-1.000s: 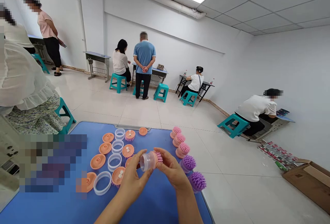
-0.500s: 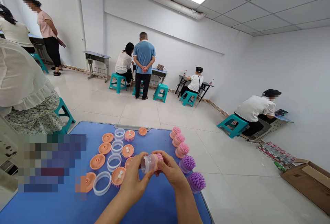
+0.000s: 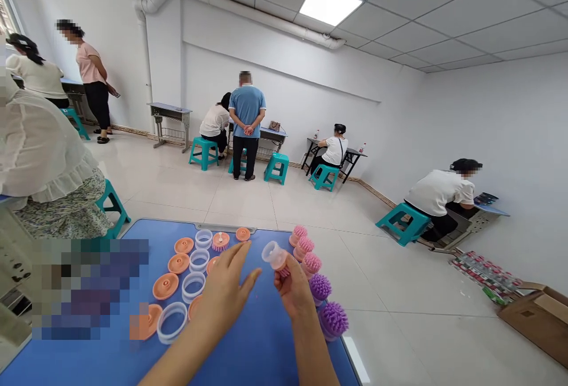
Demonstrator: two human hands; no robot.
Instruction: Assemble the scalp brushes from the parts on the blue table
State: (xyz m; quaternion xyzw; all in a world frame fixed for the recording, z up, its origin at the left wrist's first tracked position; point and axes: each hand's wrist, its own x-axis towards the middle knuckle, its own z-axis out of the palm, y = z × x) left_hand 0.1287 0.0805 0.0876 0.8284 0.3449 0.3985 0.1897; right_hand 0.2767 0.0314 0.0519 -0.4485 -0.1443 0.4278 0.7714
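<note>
My right hand [image 3: 293, 291] is closed around a pink bristle brush with a clear cap [image 3: 275, 256], lifted above the blue table [image 3: 266, 344]. My left hand [image 3: 224, 291] hovers open, fingers stretched out, over the orange discs [image 3: 165, 285] and clear rings [image 3: 171, 321] on the left. Assembled pink brushes [image 3: 304, 248] and purple brushes [image 3: 332, 319] stand in a row along the table's right edge, just right of my right hand.
A person in white sits close at the left on a teal stool [image 3: 110, 203]. Other people sit or stand at desks along the far and right walls. A cardboard box [image 3: 536, 318] lies on the floor at the right.
My left hand let go of the capped brush and opened above the parts. My right hand now holds the brush alone and has turned its cap upward. The camera tilted slightly.
</note>
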